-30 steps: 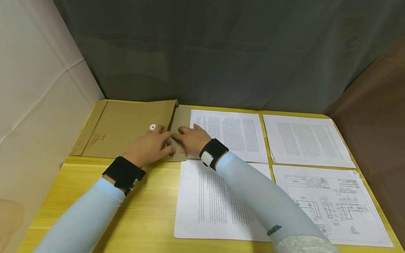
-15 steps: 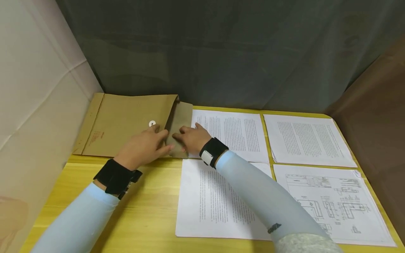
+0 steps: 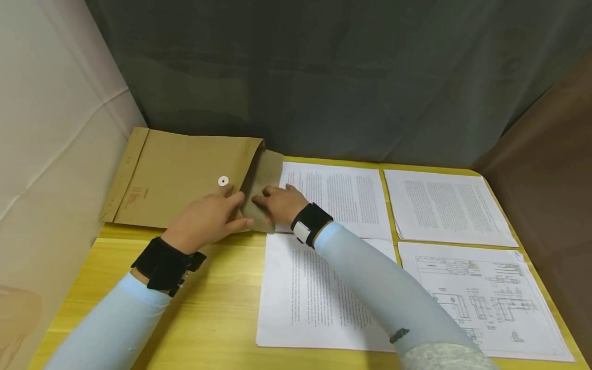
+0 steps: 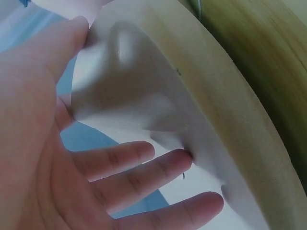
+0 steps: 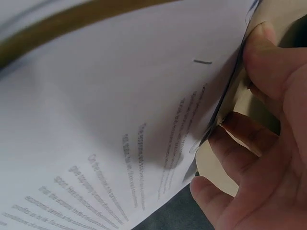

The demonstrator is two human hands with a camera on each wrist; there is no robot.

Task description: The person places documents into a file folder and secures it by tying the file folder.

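At the left of the head view the brown envelope now stands tilted, its far edge lifted off the yellow table and leaning toward the pale wall at the upper left; a second ago it lay flat. Its white button clasp has risen with it in the frame. The left hand has drawn back a little toward the lower left and holds the envelope near its open end: the wrist view shows the thumb on one side of the paper and the fingers spread, nearly straight, under it.

Just right of centre, the right hand grips the envelope's flap, fingers curled round its edge, and the flap has swung further open. Judging by this, the mouth is being opened.

Further right, four printed sheets lie flat and unmoved: the nearest one touches the flap, and the drawing sheet sits at the lower right.
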